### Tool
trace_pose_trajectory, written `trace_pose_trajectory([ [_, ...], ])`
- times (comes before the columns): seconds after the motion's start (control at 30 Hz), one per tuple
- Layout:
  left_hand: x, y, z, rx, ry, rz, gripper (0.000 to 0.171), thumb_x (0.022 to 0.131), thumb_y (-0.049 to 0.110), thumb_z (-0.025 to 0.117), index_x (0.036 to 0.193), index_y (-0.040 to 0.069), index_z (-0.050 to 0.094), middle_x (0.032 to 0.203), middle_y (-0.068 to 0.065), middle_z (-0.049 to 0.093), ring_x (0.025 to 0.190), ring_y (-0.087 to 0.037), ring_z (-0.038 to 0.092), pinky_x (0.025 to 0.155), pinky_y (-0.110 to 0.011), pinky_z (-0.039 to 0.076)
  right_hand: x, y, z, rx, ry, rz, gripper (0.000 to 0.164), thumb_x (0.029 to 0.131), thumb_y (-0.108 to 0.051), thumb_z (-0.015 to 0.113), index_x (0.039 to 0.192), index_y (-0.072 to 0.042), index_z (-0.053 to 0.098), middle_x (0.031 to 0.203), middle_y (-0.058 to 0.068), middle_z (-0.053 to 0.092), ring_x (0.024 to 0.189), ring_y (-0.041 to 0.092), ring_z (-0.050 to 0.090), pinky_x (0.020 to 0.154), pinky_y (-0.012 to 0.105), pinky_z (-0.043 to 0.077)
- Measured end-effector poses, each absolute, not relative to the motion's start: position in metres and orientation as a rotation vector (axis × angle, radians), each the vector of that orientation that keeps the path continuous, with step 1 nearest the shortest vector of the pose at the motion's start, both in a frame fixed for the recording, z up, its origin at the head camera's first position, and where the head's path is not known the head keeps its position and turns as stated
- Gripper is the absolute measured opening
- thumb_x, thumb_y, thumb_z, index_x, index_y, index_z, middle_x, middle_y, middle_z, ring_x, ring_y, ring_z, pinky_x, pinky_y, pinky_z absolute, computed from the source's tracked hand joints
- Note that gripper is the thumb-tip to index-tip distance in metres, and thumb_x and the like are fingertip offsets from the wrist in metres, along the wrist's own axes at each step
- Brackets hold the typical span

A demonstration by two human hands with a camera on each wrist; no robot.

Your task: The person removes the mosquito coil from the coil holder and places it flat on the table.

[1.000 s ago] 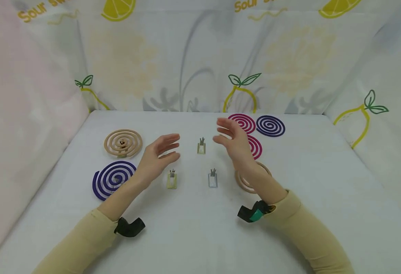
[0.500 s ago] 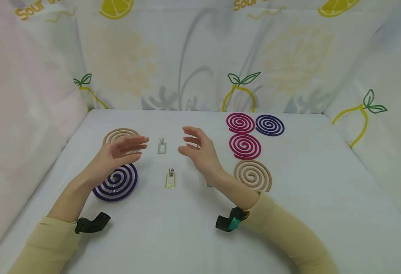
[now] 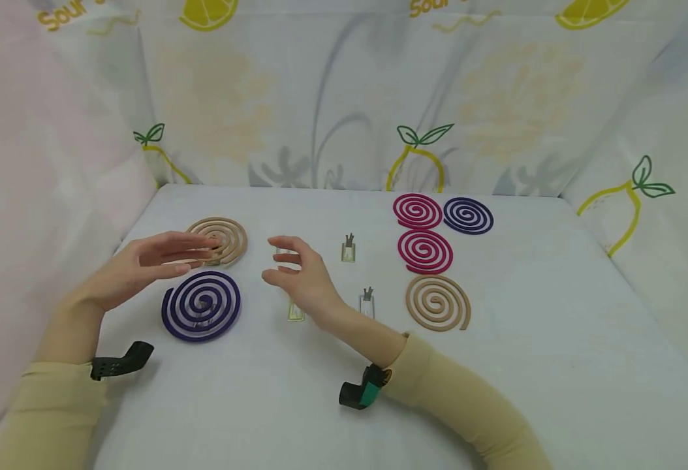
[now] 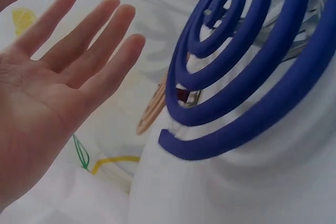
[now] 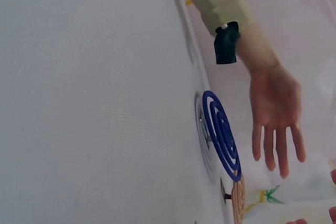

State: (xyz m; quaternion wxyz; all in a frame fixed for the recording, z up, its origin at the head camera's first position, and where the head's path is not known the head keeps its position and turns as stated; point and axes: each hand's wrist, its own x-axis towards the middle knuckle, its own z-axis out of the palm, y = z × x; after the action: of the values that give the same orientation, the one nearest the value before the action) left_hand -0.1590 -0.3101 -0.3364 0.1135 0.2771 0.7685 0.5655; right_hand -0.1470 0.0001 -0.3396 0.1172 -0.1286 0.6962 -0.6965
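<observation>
My left hand point(image 3: 153, 261) hovers at the left with straight fingers and holds nothing. Its fingertips overlap the tan mosquito coil point(image 3: 235, 241) in the head view. Nearer me lies a dark blue mosquito coil point(image 3: 203, 326); the left wrist view shows this blue coil point(image 4: 236, 135) raised on a metal stand point(image 4: 302, 38). My right hand point(image 3: 305, 277) is in the air left of the middle, fingers loosely bent and nothing in them. It partly covers a yellowish metal stand point(image 3: 296, 314) and another stand behind. Two more stands show, one gold-coloured point(image 3: 348, 251), one silvery point(image 3: 367, 305).
On the right lie two pink coils point(image 3: 417, 212), a dark blue coil point(image 3: 469, 216) and a tan coil point(image 3: 438, 303), flat on the white tabletop point(image 3: 555, 294). Printed cloth point(image 3: 344, 98) hangs behind and at both sides.
Both hands have moved left, from either side of the stands. The left one now reaches over the left coils, the right one over the left-hand stands. The coils have stayed put.
</observation>
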Motion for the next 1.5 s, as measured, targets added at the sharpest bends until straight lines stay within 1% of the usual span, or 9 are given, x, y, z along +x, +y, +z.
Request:
trace_pose_trajectory([
  [0.1, -0.157, -0.322, -0.333, 0.800, 2.268, 1.625, 0.050, 0.098, -0.012, 0.045, 0.147, -0.005, 0.039, 0.149, -0.019, 0.048, 0.133, -0.018, 0.054, 0.104, -0.021, 0.047, -0.148, -0.008, -0.341, -0.369, 2.025, -2.016, 0.049, 0.087, -0.003, 0.072, 0.133, -0.015, 0.058, 0.137, -0.004, 0.056, 0.124, 0.019, 0.056, 0.100, 0.028, 0.052],
  [0.3, -0.155, -0.340, -0.335, 0.769, 2.321, 1.504, 0.049, 0.098, -0.009, 0.047, 0.146, -0.003, 0.041, 0.145, -0.017, 0.053, 0.129, -0.016, 0.057, 0.101, -0.019, 0.049, -0.149, -0.022, -0.343, -0.379, 2.014, -1.975, 0.052, 0.087, -0.006, 0.073, 0.136, -0.011, 0.056, 0.136, -0.002, 0.058, 0.121, 0.015, 0.058, 0.094, 0.027, 0.055],
  [0.5, -0.154, -0.355, -0.348, 0.686, 2.284, 1.455, 0.051, 0.098, -0.007, 0.051, 0.147, -0.002, 0.041, 0.146, -0.013, 0.054, 0.126, -0.018, 0.061, 0.098, -0.019, 0.051, -0.148, -0.031, -0.352, -0.358, 1.998, -1.941, 0.050, 0.087, -0.004, 0.073, 0.134, -0.009, 0.056, 0.136, 0.005, 0.058, 0.122, 0.018, 0.059, 0.094, 0.027, 0.055],
  [0.63, -0.154, -0.360, -0.355, 0.675, 2.225, 1.427, 0.052, 0.097, -0.007, 0.054, 0.146, -0.002, 0.041, 0.145, -0.006, 0.055, 0.125, -0.013, 0.060, 0.096, -0.021, 0.052, -0.147, -0.034, -0.359, -0.373, 1.970, -1.885, 0.048, 0.088, -0.004, 0.072, 0.133, -0.007, 0.056, 0.140, 0.011, 0.056, 0.124, 0.022, 0.059, 0.095, 0.029, 0.055],
  [0.83, -0.154, -0.359, -0.359, 0.677, 2.181, 1.388, 0.049, 0.094, -0.006, 0.057, 0.141, -0.002, 0.045, 0.137, 0.002, 0.061, 0.123, -0.006, 0.059, 0.097, -0.018, 0.049, -0.144, -0.038, -0.369, -0.380, 1.920, -1.818, 0.048, 0.087, -0.004, 0.072, 0.132, -0.007, 0.058, 0.139, 0.010, 0.056, 0.124, 0.024, 0.059, 0.095, 0.028, 0.053],
  [1.07, -0.156, -0.357, -0.366, 0.646, 2.179, 1.406, 0.042, 0.092, -0.007, 0.060, 0.133, -0.004, 0.050, 0.130, 0.004, 0.064, 0.122, -0.001, 0.057, 0.095, -0.016, 0.049, -0.139, -0.042, -0.376, -0.352, 1.758, -1.840, 0.043, 0.087, 0.004, 0.068, 0.129, -0.002, 0.060, 0.130, 0.011, 0.061, 0.116, 0.021, 0.063, 0.092, 0.027, 0.056],
  [1.2, -0.156, -0.357, -0.369, 0.611, 2.206, 1.390, 0.039, 0.092, -0.005, 0.062, 0.130, -0.003, 0.053, 0.126, 0.006, 0.065, 0.120, 0.001, 0.057, 0.093, -0.017, 0.051, -0.139, -0.043, -0.381, -0.316, 1.633, -1.851, 0.042, 0.087, 0.008, 0.065, 0.129, 0.001, 0.060, 0.126, 0.011, 0.061, 0.104, 0.015, 0.062, 0.094, 0.029, 0.057],
  [1.3, -0.155, -0.357, -0.369, 0.596, 2.230, 1.368, 0.036, 0.092, -0.003, 0.063, 0.128, -0.002, 0.055, 0.124, 0.006, 0.066, 0.117, 0.001, 0.058, 0.091, -0.017, 0.052, -0.140, -0.043, -0.385, -0.305, 1.582, -1.851, 0.043, 0.088, 0.009, 0.064, 0.130, 0.003, 0.060, 0.122, 0.010, 0.061, 0.095, 0.011, 0.060, 0.094, 0.029, 0.057],
  [1.5, -0.157, -0.357, -0.371, 0.599, 2.218, 1.351, 0.035, 0.093, -0.003, 0.063, 0.127, 0.000, 0.056, 0.121, 0.008, 0.067, 0.113, -0.001, 0.061, 0.088, -0.019, 0.054, -0.139, -0.043, -0.388, -0.294, 1.523, -1.877, 0.047, 0.087, 0.013, 0.062, 0.132, 0.005, 0.057, 0.118, 0.010, 0.062, 0.090, 0.010, 0.061, 0.092, 0.029, 0.057],
])
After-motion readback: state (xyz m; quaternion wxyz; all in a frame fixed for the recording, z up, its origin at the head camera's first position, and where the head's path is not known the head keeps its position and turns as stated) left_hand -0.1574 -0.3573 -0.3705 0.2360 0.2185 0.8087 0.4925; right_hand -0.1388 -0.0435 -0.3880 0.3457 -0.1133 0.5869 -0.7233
